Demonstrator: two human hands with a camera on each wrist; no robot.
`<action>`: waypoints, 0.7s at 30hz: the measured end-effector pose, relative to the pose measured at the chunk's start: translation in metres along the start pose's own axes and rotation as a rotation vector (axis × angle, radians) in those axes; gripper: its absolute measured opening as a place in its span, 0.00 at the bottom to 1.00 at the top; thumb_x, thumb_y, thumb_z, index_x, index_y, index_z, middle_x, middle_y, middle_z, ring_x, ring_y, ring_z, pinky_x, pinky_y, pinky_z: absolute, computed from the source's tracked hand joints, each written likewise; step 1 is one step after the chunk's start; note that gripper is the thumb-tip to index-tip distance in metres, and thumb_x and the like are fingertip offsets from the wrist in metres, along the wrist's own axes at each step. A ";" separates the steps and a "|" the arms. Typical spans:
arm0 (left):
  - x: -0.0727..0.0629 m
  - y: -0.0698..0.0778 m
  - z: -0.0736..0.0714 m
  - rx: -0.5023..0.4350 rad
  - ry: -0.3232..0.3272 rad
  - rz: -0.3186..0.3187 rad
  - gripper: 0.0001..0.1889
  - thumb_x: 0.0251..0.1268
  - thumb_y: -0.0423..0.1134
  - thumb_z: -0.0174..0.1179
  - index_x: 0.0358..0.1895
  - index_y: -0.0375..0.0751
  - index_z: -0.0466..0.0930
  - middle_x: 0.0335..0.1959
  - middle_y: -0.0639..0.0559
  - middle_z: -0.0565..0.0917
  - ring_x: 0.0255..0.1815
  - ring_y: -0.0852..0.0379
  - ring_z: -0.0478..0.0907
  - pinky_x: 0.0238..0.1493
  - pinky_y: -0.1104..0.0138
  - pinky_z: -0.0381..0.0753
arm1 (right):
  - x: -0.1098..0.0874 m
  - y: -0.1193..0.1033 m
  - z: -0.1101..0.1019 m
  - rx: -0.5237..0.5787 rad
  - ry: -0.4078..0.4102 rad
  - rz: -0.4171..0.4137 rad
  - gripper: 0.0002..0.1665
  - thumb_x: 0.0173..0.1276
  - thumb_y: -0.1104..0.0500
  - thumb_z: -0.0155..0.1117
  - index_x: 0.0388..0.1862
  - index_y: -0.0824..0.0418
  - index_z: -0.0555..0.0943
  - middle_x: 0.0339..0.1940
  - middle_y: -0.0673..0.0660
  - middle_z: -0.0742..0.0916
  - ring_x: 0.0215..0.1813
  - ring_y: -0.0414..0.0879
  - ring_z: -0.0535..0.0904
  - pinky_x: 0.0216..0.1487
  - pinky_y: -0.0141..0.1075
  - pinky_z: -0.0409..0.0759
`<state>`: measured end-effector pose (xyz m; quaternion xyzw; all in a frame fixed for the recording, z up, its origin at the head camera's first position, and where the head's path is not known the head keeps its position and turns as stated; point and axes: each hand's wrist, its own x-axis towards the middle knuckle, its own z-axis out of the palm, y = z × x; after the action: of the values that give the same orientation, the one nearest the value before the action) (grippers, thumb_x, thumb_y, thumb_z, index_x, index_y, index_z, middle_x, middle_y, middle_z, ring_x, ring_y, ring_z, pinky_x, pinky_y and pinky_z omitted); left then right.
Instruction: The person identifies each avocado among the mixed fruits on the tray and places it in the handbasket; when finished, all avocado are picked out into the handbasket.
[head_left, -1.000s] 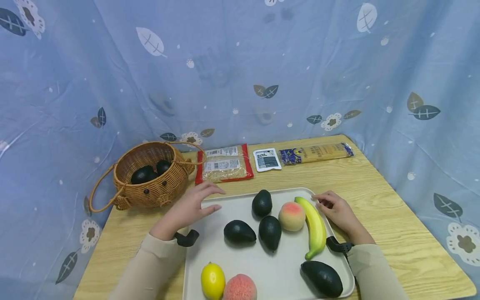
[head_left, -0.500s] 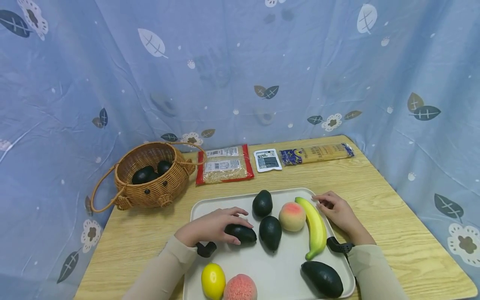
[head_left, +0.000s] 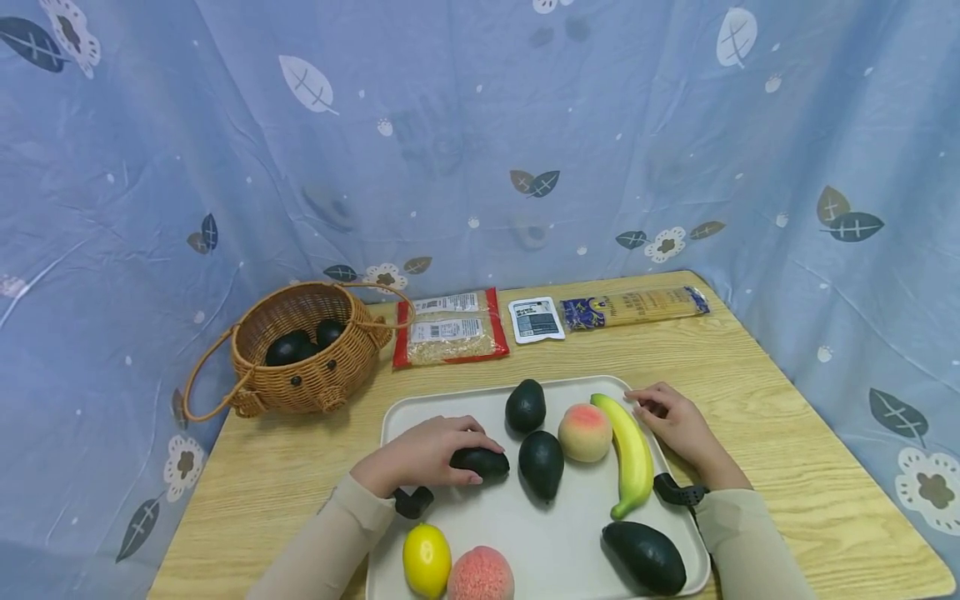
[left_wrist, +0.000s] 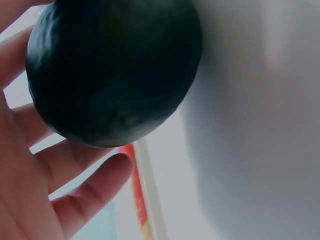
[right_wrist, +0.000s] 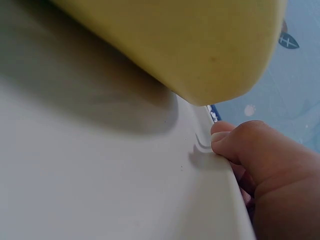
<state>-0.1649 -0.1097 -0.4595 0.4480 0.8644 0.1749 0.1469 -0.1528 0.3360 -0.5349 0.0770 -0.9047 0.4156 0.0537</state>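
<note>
My left hand point(head_left: 423, 454) grips a dark green avocado point(head_left: 480, 464) lying in the left half of the beige tray point(head_left: 555, 550). Its fingers curl over the far side and the thumb lies along the near side. In the left wrist view the avocado point(left_wrist: 115, 70) fills the upper left, with fingers point(left_wrist: 95, 192) around it. My right hand point(head_left: 678, 429) holds the tray's rim at the far right corner, thumb on top and fingers outside it. A banana point(head_left: 632, 454) lies just left of that hand. Two more avocados point(head_left: 525, 406) and a peach point(head_left: 585, 432) lie mid-tray.
Another avocado point(head_left: 645, 557), a lemon point(head_left: 427, 560) and a pink peach point(head_left: 480, 575) lie at the tray's near side. A wicker basket point(head_left: 300, 387) with avocados inside stands back left. A red-edged bag point(head_left: 450, 342), a white packet point(head_left: 536, 320) and a noodle pack point(head_left: 637, 307) line the back.
My left hand has moved right from the tray's far left edge and come down onto the avocado, its fingers closing round it. The right hand stays at the tray's rim.
</note>
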 end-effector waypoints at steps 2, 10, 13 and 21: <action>-0.003 0.000 -0.004 0.052 0.038 -0.009 0.26 0.68 0.52 0.73 0.69 0.66 0.80 0.62 0.56 0.80 0.55 0.55 0.78 0.60 0.57 0.78 | 0.000 0.000 0.000 0.000 -0.001 -0.002 0.17 0.76 0.67 0.65 0.61 0.64 0.86 0.46 0.56 0.82 0.40 0.46 0.74 0.39 0.32 0.75; -0.019 -0.006 -0.034 0.108 0.271 -0.083 0.27 0.65 0.48 0.75 0.68 0.62 0.82 0.63 0.50 0.80 0.56 0.47 0.80 0.56 0.51 0.81 | 0.001 0.001 0.001 -0.010 0.002 -0.010 0.16 0.76 0.67 0.65 0.60 0.63 0.86 0.46 0.56 0.82 0.40 0.46 0.74 0.39 0.32 0.75; -0.024 -0.006 -0.045 0.178 0.407 -0.139 0.27 0.64 0.50 0.76 0.67 0.60 0.82 0.62 0.48 0.81 0.54 0.46 0.81 0.54 0.50 0.82 | 0.001 0.001 0.001 -0.004 0.001 -0.007 0.16 0.76 0.67 0.65 0.60 0.63 0.86 0.46 0.56 0.82 0.40 0.47 0.74 0.38 0.32 0.74; -0.039 -0.017 -0.074 0.280 0.765 -0.281 0.30 0.63 0.49 0.77 0.69 0.54 0.82 0.62 0.42 0.80 0.50 0.39 0.82 0.47 0.46 0.80 | 0.000 0.001 0.000 0.001 -0.004 0.001 0.16 0.77 0.67 0.64 0.61 0.64 0.86 0.46 0.56 0.82 0.40 0.48 0.73 0.38 0.32 0.74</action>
<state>-0.1856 -0.1638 -0.3972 0.2445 0.9245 0.1877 -0.2242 -0.1535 0.3370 -0.5355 0.0775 -0.9046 0.4160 0.0519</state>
